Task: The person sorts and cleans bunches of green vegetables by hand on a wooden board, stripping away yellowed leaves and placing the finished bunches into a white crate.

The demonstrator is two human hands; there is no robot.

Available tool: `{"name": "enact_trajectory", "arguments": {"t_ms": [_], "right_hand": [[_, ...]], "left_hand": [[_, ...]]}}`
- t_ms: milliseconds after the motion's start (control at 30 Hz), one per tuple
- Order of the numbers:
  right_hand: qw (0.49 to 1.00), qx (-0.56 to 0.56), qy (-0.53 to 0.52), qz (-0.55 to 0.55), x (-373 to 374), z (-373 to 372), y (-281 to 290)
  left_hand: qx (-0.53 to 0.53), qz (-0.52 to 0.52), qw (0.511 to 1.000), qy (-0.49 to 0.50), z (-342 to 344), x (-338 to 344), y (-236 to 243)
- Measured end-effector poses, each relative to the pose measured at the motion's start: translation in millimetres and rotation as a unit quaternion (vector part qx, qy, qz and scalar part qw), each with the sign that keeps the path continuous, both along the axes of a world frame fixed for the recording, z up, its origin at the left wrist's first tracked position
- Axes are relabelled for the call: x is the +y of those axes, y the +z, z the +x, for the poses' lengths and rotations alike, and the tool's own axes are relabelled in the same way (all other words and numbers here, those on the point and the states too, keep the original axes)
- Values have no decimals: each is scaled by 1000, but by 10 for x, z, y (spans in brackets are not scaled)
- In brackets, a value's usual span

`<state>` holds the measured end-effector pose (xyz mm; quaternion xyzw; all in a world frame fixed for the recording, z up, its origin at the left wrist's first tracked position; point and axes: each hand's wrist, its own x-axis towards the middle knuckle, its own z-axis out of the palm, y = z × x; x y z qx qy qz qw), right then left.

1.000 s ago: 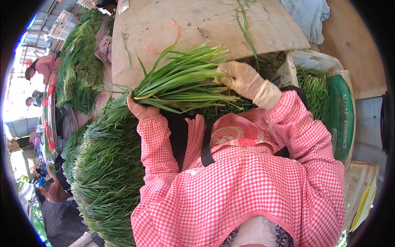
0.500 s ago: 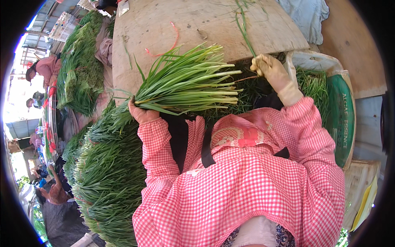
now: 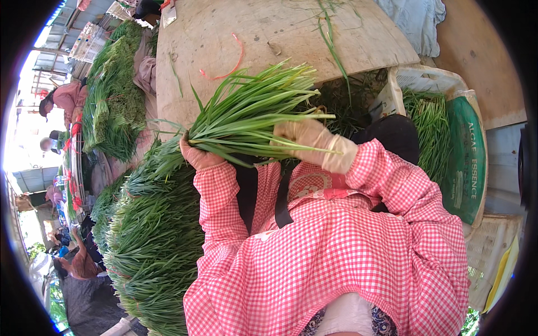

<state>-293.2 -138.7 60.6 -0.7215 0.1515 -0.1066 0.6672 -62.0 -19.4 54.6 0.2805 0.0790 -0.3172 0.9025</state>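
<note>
My bare left hand [image 3: 202,154] is closed around the base of a loose bunch of long green leafy stems [image 3: 246,98], fanned out to the right. My right hand [image 3: 316,145], in a pale tan glove, is at the bunch's lower right, its fingers mostly hidden behind the strands. Below and left of my left hand lies a large heap of similar greens [image 3: 151,241], bundled with thin ties. A wooden board [image 3: 286,31] with a thin red strand and stray leaves lies beyond the bunch.
At the right stands a pale plastic crate [image 3: 403,78] with greens [image 3: 426,129] and a green sheet. A blue-grey cloth [image 3: 409,22] hangs at the board's corner. Co-workers [image 3: 73,101] are at the far left, beside another pile of greens [image 3: 112,89].
My right hand moved right away from the strands, then came back leftward and lower to the bunch's underside. My left hand still holds the bunch, slightly shifted rightward in the picture.
</note>
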Motion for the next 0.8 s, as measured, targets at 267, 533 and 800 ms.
{"name": "enact_trajectory", "arguments": {"t_ms": [267,533,800], "right_hand": [[994,-85,-59,-38,-96,-416,451],[891,34,-107,-441,-263,-307,461],[878,18,-84,-471,-246,-186,306]], "left_hand": [[12,-22,1000,12,156,214,-104],[32,1,999,24,144,174,-133],[40,10,998,42,58,133,-64]]}}
